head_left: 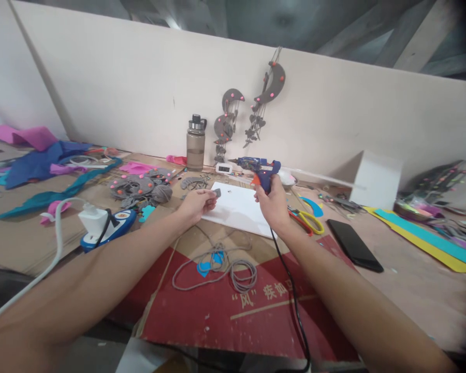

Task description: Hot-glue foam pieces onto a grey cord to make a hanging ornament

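My right hand (274, 204) is wrapped round the handle of a blue hot glue gun (259, 167), its nozzle pointing left. The gun's black cord (291, 280) runs down over the front edge. Between the fingertips of my left hand (197, 205) is a small grey felt piece (217, 192). Both hands are over a white board (238, 210), the gun above its far side. Grey cord (243, 274) lies in loose coils nearer to me, with blue scraps (204, 268) under it.
Scissors (312, 221) and a phone (353, 244) lie right of the board. A bottle (195, 145) stands by the wall, where grey moon-shaped hangings (274, 85) hang. At left are a power strip (112, 228), a decorated grey felt pile (140, 187) and coloured felt (46, 160).
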Available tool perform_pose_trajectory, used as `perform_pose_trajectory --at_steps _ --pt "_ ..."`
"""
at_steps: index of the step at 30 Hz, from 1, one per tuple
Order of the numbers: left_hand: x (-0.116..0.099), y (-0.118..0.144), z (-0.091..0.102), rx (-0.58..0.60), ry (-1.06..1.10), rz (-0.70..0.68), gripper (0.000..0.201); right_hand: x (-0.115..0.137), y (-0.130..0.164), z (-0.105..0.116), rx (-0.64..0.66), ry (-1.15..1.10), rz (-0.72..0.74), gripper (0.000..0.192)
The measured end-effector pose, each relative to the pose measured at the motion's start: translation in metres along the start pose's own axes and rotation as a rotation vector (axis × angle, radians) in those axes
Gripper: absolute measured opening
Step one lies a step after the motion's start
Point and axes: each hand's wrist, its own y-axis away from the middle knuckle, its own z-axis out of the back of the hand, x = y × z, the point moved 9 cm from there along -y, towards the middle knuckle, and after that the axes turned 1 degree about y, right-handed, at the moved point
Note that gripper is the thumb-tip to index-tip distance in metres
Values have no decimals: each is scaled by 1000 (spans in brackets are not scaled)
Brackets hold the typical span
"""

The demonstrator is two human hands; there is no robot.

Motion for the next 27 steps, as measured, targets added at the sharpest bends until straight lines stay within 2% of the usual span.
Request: perform_pose_trajectory --at_steps 3,6,11,16,23,27 --pt "0 0 2 -11 14 0 8 -3 2 6 -70 -183 -20 31" --pt "2 -4 3 0 42 4 8 -8 7 -7 -5 -338 -37 35" --pt "5 -11 6 11 85 5 7 -20 15 -35 107 -483 -92 30" --pt "5 -10 9 -33 100 20 3 -15 20 -51 187 -640 -67 31" --pt "4 -8 10 -32 154 10 5 -21 22 -59 255 -583 -71 23" --pt "3 -8 9 -25 165 2 6 -19 22 -58 253 -595 -18 23"
